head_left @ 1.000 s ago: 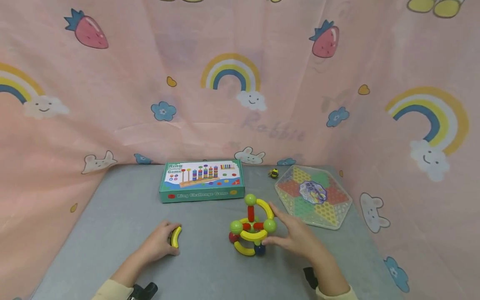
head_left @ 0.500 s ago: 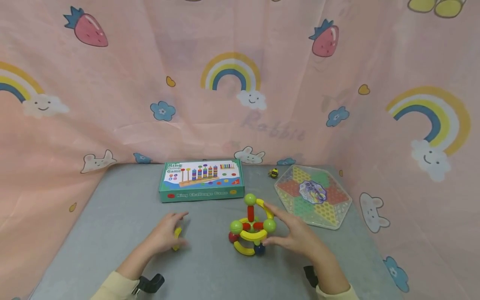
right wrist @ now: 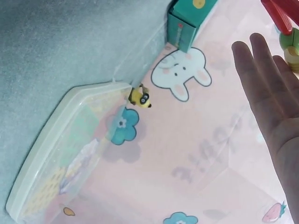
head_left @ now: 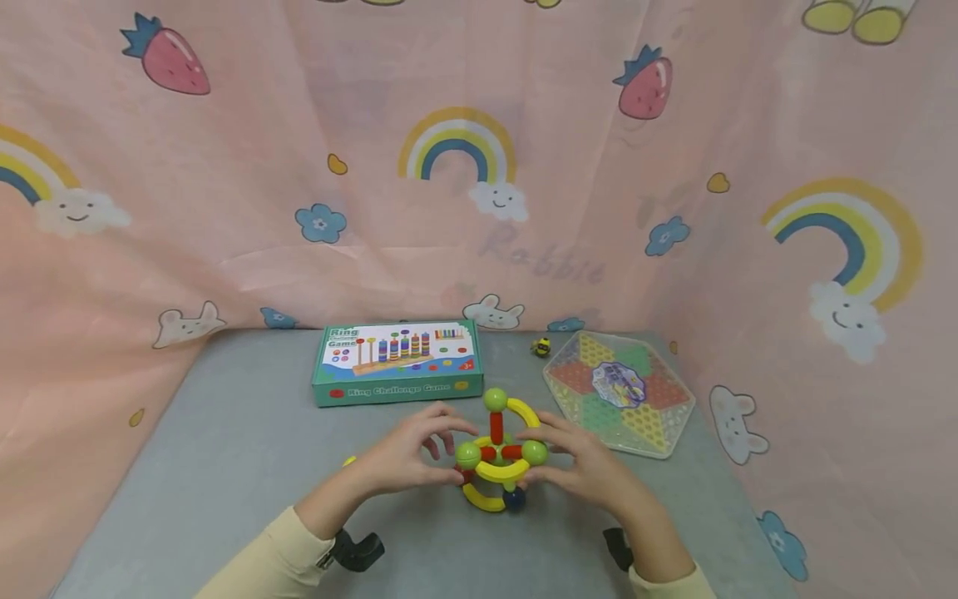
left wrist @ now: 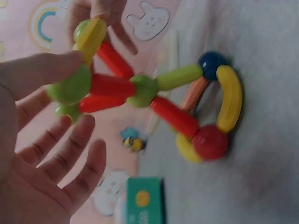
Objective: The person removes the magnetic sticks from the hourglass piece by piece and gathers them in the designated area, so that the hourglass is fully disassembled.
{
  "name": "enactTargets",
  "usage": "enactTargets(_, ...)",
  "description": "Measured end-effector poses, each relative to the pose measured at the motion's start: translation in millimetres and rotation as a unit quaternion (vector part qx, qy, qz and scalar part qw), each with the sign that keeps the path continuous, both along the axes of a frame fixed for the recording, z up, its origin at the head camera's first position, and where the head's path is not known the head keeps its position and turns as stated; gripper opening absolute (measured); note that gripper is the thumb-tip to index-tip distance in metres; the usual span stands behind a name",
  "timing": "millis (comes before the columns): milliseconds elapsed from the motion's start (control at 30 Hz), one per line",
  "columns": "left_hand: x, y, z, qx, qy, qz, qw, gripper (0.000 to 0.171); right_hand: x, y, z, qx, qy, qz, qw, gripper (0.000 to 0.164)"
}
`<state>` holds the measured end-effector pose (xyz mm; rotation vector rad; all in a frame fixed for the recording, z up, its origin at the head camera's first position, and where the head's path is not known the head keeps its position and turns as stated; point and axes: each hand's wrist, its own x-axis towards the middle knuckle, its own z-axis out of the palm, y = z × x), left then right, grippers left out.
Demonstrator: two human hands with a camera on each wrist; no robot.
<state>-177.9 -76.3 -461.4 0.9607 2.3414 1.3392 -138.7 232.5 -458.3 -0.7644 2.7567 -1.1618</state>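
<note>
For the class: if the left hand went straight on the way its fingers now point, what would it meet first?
Most likely the left hand would meet the green ball at the left of the ball-and-stick toy; depth is unclear, so they may be touching.

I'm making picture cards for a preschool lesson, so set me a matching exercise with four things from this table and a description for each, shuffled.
Things
1. Ring Challenge Game box
2. Bee figure
3. Hexagonal game board
4. Ball-and-stick model

Descriptions
A. Small, yellow and black
B. Between the left hand and the right hand
C. Green sides, lettered front
D. Patterned in red, green and yellow, at the right of the table

Right pairs: 1-C, 2-A, 3-D, 4-B
</note>
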Motion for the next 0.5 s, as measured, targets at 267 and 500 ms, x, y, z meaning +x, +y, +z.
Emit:
enactTargets(267, -6.4, 14, 0.6, 0.004, 0.014, -0.057, 0.9983, 0.035, -1.2, -3, 3.3, 0.004, -0.013, 0.004, 1.000, 0.048)
enactTargets(500, -3.9, 21, 4.3, 0.011, 0.052, -0.076, 0.9957, 0.027, -1.2, -1, 0.8, -0.003, -0.007, 0.005, 1.000, 0.047)
